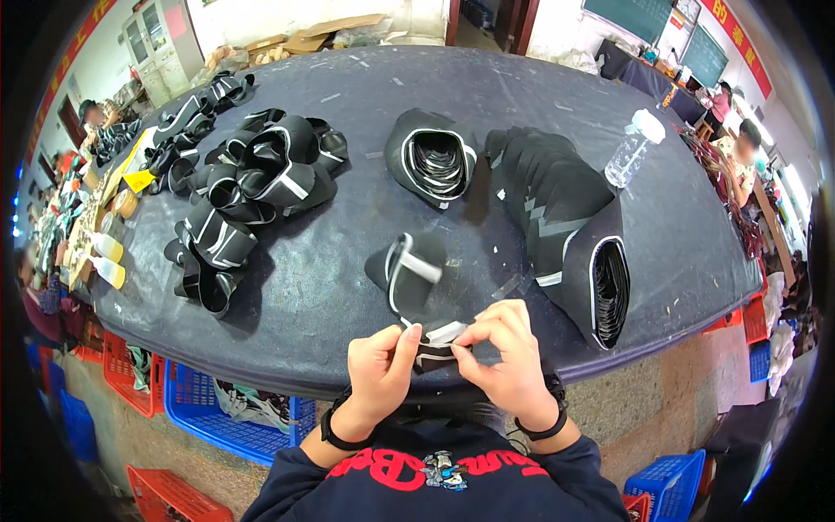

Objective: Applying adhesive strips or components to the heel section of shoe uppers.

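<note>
Close to the table's near edge, my left hand (379,376) and my right hand (506,355) pinch a black fabric piece (424,300) with white edging and white strips, which resembles a shoe upper. Thumbs and fingertips of both hands grip its near edge, on either side of a white strip. The far end of this piece curls up off the table and is slightly blurred. Beyond it stands a nested stack (431,161) of similar black pieces. To the right, a long row of nested pieces (565,217) leans across the table.
A loose heap of black pieces (270,170) covers the left of the dark table (339,287). A clear bottle (630,157) with a white cap stands at the right. Yellowish bottles (109,259) sit at the left edge. Blue (209,413) and red crates (130,378) are below.
</note>
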Tool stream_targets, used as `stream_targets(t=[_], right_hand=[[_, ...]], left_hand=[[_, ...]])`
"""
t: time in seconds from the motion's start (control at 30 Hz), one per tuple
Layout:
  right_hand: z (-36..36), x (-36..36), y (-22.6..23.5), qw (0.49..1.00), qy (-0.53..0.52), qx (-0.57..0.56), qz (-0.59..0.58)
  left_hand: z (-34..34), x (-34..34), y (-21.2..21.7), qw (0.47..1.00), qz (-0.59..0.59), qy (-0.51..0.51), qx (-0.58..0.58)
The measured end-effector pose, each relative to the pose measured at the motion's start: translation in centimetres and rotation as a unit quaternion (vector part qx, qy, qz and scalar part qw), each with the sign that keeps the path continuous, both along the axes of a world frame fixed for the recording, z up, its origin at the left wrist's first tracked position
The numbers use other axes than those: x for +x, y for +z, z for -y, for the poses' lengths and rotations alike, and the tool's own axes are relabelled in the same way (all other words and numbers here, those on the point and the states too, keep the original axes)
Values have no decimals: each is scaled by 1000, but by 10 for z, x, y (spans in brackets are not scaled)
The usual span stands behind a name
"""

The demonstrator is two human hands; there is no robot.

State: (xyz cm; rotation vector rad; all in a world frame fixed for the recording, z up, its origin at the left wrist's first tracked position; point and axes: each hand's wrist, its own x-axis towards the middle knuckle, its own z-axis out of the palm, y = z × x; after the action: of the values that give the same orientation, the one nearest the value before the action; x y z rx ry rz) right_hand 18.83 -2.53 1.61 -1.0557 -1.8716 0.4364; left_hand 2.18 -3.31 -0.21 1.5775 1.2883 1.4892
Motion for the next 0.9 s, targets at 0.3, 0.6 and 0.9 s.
stream_targets(t=[0.3, 0.6, 0.9], right_hand=[[0, 6, -2, 988, 30, -65, -137], [2, 10, 2, 982, 76, 159, 61], [-2, 13, 5, 940, 74, 269, 196]], left_hand=[[1, -12, 13, 938, 191, -269, -109], [-3, -17, 16, 920, 287, -205, -174], [-2, -17, 11, 903, 311, -217, -203]])
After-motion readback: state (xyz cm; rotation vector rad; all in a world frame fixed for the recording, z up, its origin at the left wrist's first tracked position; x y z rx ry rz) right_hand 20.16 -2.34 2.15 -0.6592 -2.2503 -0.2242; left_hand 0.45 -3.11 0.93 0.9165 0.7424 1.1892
